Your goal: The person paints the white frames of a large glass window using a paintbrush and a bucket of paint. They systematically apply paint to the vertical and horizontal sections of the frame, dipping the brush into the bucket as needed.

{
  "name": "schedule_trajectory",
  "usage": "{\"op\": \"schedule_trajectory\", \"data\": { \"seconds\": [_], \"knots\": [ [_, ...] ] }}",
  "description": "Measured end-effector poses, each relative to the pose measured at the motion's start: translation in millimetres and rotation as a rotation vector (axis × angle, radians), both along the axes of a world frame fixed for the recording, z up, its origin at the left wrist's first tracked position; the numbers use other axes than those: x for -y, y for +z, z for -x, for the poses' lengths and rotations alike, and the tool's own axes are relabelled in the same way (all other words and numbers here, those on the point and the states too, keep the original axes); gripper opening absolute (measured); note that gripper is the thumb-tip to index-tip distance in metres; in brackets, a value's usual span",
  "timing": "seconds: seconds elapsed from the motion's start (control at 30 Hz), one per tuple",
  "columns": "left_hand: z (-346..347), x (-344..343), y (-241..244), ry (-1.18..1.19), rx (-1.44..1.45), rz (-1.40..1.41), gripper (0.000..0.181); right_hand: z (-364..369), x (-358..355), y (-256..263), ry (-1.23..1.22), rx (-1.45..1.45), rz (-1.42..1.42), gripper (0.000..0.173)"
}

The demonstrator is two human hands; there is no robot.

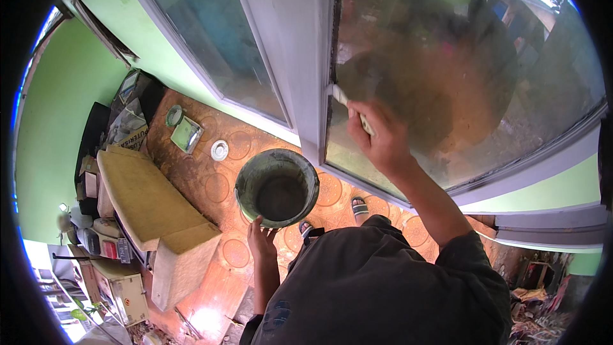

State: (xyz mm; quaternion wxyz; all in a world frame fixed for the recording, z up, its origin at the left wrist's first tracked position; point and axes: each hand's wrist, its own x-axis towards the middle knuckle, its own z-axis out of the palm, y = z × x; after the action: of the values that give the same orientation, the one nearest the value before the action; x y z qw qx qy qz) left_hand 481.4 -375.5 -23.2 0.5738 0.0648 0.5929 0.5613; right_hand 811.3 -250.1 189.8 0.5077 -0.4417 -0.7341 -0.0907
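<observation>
My right hand (378,136) grips a paintbrush (340,95) by its pale handle. The bristles touch the inner edge of the grey-painted window frame (313,57), beside the large glass pane (459,81). Lower down, my left hand (262,242) holds a dark bucket (277,188) by its near rim, fingers under the side and thumb near the edge. The bucket is tilted towards me and its inside looks dark, with greyish smears on the wall. How much is in it I cannot tell.
A second window pane (210,28) stands to the left. On the patterned floor are a white lid (219,150), a paint tray (187,134) and a small green pot (175,115). A worn yellow sofa (158,201) and a carton (122,292) stand at left. Clutter (536,292) lies at lower right.
</observation>
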Motion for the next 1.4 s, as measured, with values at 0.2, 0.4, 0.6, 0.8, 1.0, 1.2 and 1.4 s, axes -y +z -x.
{"op": "schedule_trajectory", "data": {
  "seconds": [0.2,0.4,0.6,0.8,1.0,1.2,1.4],
  "knots": [
    [-6.3,1.2,9.3,0.014,0.006,-0.007,0.027,-0.5,-4.0,32.3,-0.014,-0.134,-0.134,0.028],
    [-3.0,2.8,4.9,0.024,0.004,0.007,0.027,-1.2,1.6,-5.1,0.032,-0.048,-0.103,0.025],
    [-2.0,2.4,6.3,0.011,-0.008,0.013,0.028,2.2,9.8,-77.3,0.061,0.000,0.077,0.033],
    [-2.0,1.7,8.3,-0.005,-0.015,0.012,0.027,8.6,21.2,-114.0,0.047,-0.005,0.216,0.029],
    [-3.1,1.5,9.2,-0.010,0.001,0.002,0.027,10.3,30.4,-124.7,0.046,-0.047,0.296,0.024],
    [-0.5,1.8,5.1,-0.013,0.004,0.012,0.027,8.2,12.1,-93.2,0.045,-0.073,0.193,0.019],
    [-2.1,2.0,5.2,-0.010,0.003,-0.012,0.027,4.2,5.3,-44.7,0.023,-0.098,0.025,0.026]
  ]
}}
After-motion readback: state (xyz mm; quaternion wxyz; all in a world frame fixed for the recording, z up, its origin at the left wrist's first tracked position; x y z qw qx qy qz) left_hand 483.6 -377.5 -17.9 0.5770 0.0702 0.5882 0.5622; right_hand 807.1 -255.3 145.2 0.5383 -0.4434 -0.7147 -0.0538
